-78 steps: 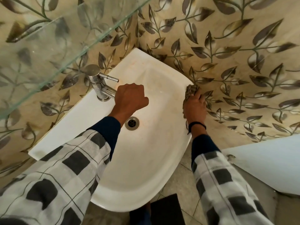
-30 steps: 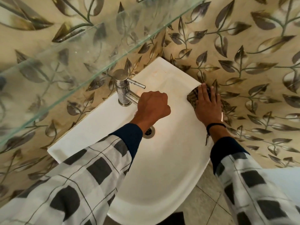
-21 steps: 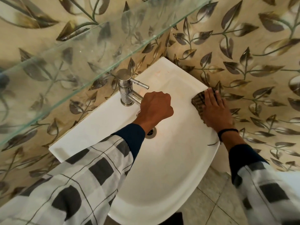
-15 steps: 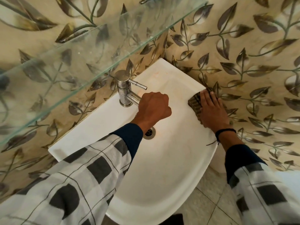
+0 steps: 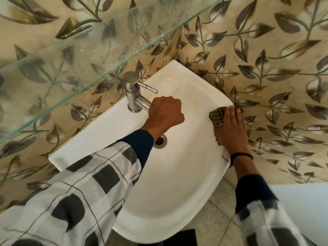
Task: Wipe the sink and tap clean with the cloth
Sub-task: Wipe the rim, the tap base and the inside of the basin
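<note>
A white sink (image 5: pixel 179 183) juts from a leaf-patterned wall, with a drain (image 5: pixel 160 140) in its basin. A chrome tap (image 5: pixel 134 93) stands at its back edge. My left hand (image 5: pixel 166 114) grips the tap's spout in a fist. A brown checked cloth (image 5: pixel 216 116) lies on the sink's right rim. My right hand (image 5: pixel 232 128) presses flat on the cloth with straight fingers, covering most of it.
A glass shelf (image 5: pixel 99 43) runs across above the tap, close over my left arm. The patterned wall (image 5: pixel 275 86) meets the sink's right rim. A white fixture (image 5: pixel 305 206) shows at lower right, over a tiled floor (image 5: pixel 218 217).
My right hand has slid the cloth along the right rim, forward then slightly back toward me. My left hand has kept its grip on the spout. The camera has shifted.
</note>
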`<state>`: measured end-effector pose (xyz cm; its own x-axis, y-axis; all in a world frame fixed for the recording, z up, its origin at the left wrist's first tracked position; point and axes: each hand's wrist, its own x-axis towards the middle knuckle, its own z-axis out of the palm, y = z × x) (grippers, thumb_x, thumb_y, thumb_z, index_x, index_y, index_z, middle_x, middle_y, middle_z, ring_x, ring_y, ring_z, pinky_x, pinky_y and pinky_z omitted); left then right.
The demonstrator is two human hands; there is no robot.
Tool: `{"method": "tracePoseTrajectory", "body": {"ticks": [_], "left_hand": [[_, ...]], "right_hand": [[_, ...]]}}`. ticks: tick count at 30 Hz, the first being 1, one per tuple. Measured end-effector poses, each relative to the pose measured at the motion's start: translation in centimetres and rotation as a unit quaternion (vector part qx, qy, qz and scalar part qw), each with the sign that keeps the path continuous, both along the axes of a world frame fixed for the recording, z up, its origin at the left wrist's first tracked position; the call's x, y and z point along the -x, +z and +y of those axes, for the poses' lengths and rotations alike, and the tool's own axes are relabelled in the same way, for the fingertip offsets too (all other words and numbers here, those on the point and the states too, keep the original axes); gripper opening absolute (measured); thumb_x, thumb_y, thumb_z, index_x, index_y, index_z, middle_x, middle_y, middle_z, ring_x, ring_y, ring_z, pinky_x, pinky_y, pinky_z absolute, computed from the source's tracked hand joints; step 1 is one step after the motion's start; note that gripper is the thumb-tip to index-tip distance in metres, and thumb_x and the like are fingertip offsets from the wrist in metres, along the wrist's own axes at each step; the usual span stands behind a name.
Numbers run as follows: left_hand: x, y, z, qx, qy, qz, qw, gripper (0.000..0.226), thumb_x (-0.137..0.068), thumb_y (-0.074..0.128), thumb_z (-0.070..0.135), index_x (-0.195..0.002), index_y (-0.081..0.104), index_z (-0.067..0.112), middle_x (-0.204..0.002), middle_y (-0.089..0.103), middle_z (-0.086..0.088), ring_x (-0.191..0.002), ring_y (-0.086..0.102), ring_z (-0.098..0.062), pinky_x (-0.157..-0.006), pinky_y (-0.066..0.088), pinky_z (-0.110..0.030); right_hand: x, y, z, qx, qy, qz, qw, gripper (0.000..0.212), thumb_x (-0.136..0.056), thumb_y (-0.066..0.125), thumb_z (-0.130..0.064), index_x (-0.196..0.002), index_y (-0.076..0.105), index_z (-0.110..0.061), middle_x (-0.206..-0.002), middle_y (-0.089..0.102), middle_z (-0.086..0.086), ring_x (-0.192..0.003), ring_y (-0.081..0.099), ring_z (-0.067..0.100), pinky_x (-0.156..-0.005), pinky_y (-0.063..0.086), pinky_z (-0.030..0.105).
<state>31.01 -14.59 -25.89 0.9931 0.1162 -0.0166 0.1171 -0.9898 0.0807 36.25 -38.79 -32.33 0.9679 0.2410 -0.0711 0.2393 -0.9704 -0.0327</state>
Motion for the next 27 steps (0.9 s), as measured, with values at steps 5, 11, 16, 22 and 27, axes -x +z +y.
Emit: {"method": "tracePoseTrajectory", "body": {"ticks": [5, 11, 16, 22, 27], "left_hand": [[0.0, -0.1, -0.1, -0.009, -0.007, -0.005, 1.000, 0.012, -0.086, 0.054, 0.028, -0.090, 0.056, 0.016, -0.064, 0.038, 0.005, -0.060, 0.041, -0.017, -0.060, 0.024, -0.028], [0.1, -0.1, -0.1, -0.016, -0.013, -0.003, 1.000, 0.020, -0.085, 0.054, 0.029, -0.095, 0.064, 0.014, -0.066, 0.042, 0.004, -0.069, 0.049, -0.022, -0.067, 0.032, -0.031], [0.3, 0.3, -0.1, -0.014, -0.022, 0.000, 1.000, 0.022, -0.085, 0.055, 0.028, -0.093, 0.065, 0.012, -0.071, 0.051, 0.000, -0.070, 0.051, -0.025, -0.069, 0.034, -0.031], [0.5, 0.6, -0.5, -0.021, -0.021, 0.007, 1.000, 0.010, -0.079, 0.055, 0.021, -0.083, 0.058, 0.013, -0.062, 0.043, 0.000, -0.061, 0.045, -0.024, -0.067, 0.032, -0.031], [0.5, 0.7, -0.4, -0.028, -0.024, 0.011, 0.999, 0.007, -0.079, 0.055, 0.020, -0.079, 0.053, 0.013, -0.062, 0.044, 0.000, -0.053, 0.038, -0.020, -0.066, 0.032, -0.031]], "right_hand": [[11.9, -1.3, 1.3, -0.065, -0.107, 0.000, 0.992, 0.073, -0.096, 0.049, -0.016, -0.155, 0.009, -0.001, -0.163, 0.007, 0.017, -0.151, 0.005, 0.034, -0.121, 0.016, 0.051], [22.7, -1.5, 4.3, -0.141, -0.145, 0.002, 0.979, 0.064, -0.099, 0.029, -0.024, -0.155, 0.008, -0.003, -0.164, 0.000, 0.011, -0.151, -0.007, 0.027, -0.122, 0.009, 0.044], [17.4, -1.2, 2.8, -0.205, -0.131, -0.028, 0.969, 0.066, -0.096, 0.014, -0.027, -0.152, 0.013, 0.008, -0.161, 0.008, 0.024, -0.150, 0.002, 0.038, -0.123, 0.010, 0.049], [15.8, -0.4, 2.3, -0.364, -0.254, 0.027, 0.896, 0.062, -0.107, 0.027, -0.023, -0.156, -0.006, -0.006, -0.164, 0.000, 0.014, -0.147, 0.020, 0.031, -0.113, 0.022, 0.027], [26.3, -0.3, 6.5, -0.441, -0.360, 0.027, 0.822, 0.062, -0.106, 0.026, -0.036, -0.157, -0.006, -0.020, -0.164, 0.012, 0.005, -0.144, 0.028, 0.024, -0.110, 0.034, 0.031]]}}
